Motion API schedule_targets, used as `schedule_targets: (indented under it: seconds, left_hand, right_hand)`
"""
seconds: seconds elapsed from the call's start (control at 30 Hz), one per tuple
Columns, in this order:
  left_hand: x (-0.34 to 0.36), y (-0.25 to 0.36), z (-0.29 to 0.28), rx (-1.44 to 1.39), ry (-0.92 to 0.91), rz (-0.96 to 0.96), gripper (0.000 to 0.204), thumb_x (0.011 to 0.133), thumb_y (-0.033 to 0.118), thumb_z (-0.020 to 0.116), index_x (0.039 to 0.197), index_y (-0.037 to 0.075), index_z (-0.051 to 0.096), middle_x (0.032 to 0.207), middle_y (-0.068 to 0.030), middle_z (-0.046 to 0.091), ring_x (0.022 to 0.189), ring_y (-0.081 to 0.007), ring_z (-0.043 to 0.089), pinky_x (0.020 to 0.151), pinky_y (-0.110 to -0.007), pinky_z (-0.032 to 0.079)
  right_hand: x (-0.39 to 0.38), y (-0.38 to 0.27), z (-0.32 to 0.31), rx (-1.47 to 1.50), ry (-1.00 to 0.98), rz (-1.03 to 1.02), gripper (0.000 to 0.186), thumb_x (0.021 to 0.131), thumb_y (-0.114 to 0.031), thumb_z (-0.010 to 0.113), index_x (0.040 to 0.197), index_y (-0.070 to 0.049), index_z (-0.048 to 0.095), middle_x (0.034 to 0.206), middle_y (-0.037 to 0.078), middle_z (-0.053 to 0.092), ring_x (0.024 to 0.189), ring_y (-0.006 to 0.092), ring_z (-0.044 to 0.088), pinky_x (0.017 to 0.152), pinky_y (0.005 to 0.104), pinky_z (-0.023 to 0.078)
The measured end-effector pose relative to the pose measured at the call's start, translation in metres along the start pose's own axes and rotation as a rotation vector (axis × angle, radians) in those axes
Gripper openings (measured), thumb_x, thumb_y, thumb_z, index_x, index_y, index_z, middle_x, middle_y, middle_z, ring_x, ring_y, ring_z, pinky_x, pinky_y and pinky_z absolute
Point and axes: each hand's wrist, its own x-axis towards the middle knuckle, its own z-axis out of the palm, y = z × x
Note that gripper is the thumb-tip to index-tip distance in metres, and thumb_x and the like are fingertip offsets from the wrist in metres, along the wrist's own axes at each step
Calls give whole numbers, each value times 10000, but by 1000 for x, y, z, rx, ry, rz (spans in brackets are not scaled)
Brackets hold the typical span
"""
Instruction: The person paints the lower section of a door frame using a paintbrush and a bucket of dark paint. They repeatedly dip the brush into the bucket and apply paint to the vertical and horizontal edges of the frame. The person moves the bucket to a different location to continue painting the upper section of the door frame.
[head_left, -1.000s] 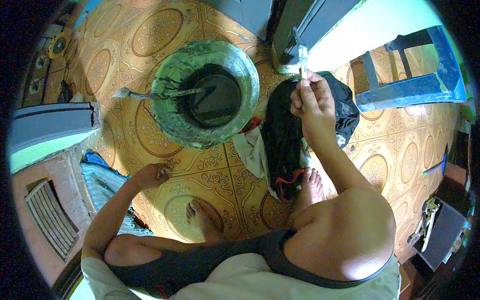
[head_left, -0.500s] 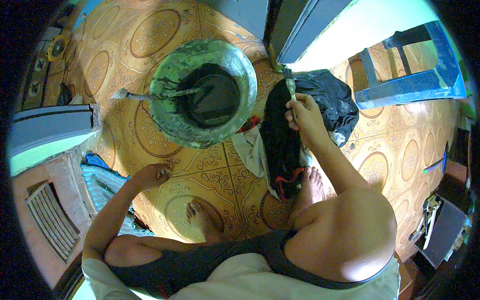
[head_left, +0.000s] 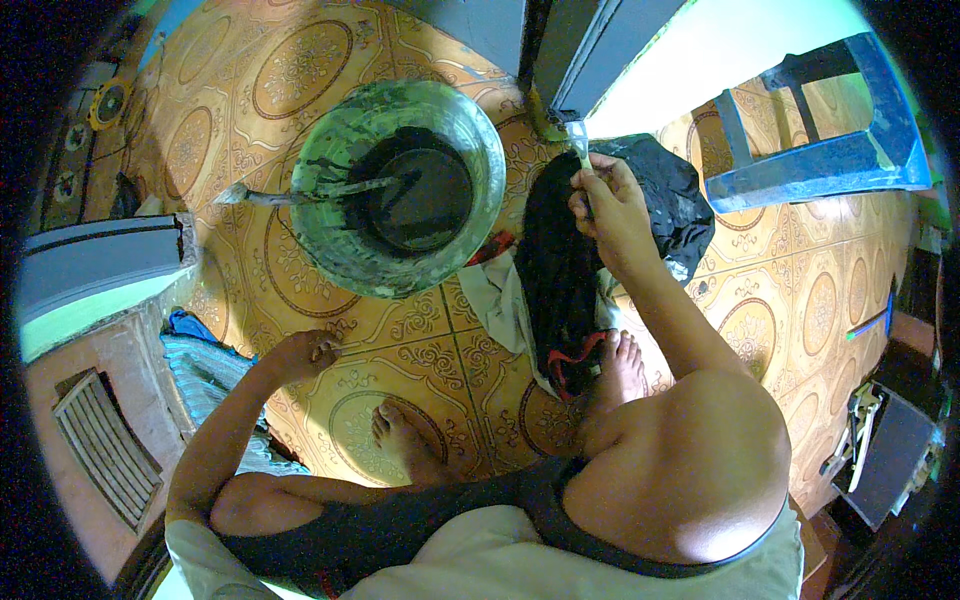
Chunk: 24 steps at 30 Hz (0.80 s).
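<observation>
The shirt looks pale, perhaps greenish; the shorts, dark.

Bare right hand raised forward, thumb and fingers closed in pinch, rest of fingers folded toward palm. Bare, slender right forearm extended forward, elbow hidden behind rounded bare right knee. Bare left hand lower, empty, fingers loosely curled. Bare left forearm angled inward beside bare left knee. Bare right foot and bare left foot apart, toes forward.
</observation>
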Motion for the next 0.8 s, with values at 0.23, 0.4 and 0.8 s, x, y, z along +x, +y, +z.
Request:
schedule_targets:
  seconds: [0.23,0.4,0.8]
  left_hand:
    - [7,15,-5,17,-15,-79,389,911,322,643,1201,64,644,1045,-167,710,930,-332,691,847,-419,553]
    - [9,-39,17,-30,-22,22,397,909,320,644,1216,69,641,1037,-166,712,906,-321,693,832,-414,557]
    - [4,42,-13,41,-17,-184,421,913,358,643,1256,115,635,934,-164,715,834,-293,692,785,-400,559]
  right_hand:
    - [-1,12,-13,-58,28,203,284,989,-162,559,1221,-18,480,872,61,592,591,114,537,477,250,446]
    - [3,0,-3,41,-11,85,291,987,-170,564,1228,-35,473,871,57,589,588,114,526,476,251,441]
    - [2,2,-21,15,28,217,254,995,-136,533,1215,-23,473,915,27,544,637,75,492,467,201,370]
